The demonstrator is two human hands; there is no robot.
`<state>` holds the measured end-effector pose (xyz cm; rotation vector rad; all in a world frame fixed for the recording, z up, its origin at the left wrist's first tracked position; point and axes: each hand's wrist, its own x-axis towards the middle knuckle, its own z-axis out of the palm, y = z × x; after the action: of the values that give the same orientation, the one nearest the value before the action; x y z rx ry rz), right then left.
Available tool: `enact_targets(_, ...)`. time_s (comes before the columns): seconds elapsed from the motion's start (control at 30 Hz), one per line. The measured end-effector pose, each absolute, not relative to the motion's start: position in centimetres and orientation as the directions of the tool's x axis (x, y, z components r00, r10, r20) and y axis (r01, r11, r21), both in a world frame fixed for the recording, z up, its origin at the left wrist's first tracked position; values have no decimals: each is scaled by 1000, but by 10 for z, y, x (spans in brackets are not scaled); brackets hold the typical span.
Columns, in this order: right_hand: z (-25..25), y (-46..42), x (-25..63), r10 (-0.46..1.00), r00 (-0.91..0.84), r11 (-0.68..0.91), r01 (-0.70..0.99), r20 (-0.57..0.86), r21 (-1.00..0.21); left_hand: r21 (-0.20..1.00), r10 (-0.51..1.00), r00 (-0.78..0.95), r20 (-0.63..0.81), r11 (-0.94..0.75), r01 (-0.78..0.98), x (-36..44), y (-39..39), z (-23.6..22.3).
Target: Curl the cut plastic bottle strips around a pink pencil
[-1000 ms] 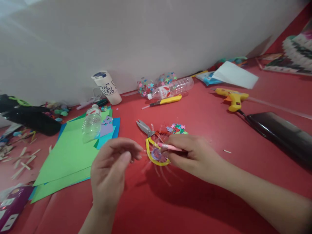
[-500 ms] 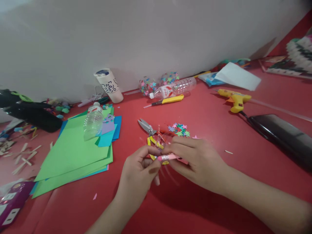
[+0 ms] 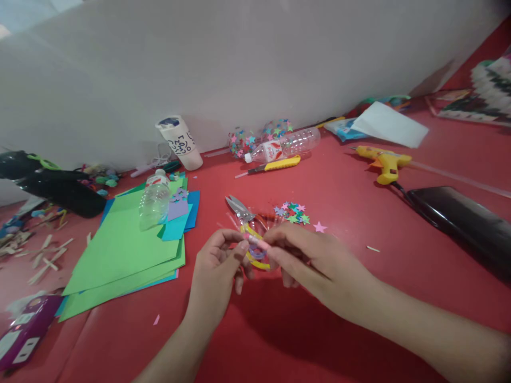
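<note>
Both my hands meet over the red table, holding a thin pink pencil-like stick with a silvery band [image 3: 257, 242]. My left hand [image 3: 217, 263] pinches its left end between thumb and fingertips. At the other end, the fingers of my right hand [image 3: 315, 255] close on it. Faint clear plastic shows around the fingers, too blurred to make out. Below and behind the hands lie scissors [image 3: 239, 208], blades pointing away, with yellow inside the handles; the hands partly cover them. Small coloured foam stars [image 3: 293, 213] lie just beyond my right hand, and a single pink star [image 3: 320, 227] beside them.
Green foam sheets [image 3: 128, 244] with a cut bottle [image 3: 155, 199] lie left. Behind are a tumbler [image 3: 181, 143], a clear bottle [image 3: 287, 146] and a yellow cutter [image 3: 281, 164]. Right are a glue gun [image 3: 383, 162] and black case [image 3: 459, 223]. A purple box [image 3: 30, 330] sits front left.
The pink stick and both hands have shifted slightly left and away from me. The stick now slants instead of lying nearly level, and more of the scissor handles shows.
</note>
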<state>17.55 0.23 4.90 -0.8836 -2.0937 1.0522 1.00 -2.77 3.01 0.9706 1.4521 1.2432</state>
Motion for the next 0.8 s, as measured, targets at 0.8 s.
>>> enact_targets(0.8, 58, 21, 184, 828, -534, 230, 42, 173, -972, 744, 967, 30, 254, -216, 632, 0, -47, 20)
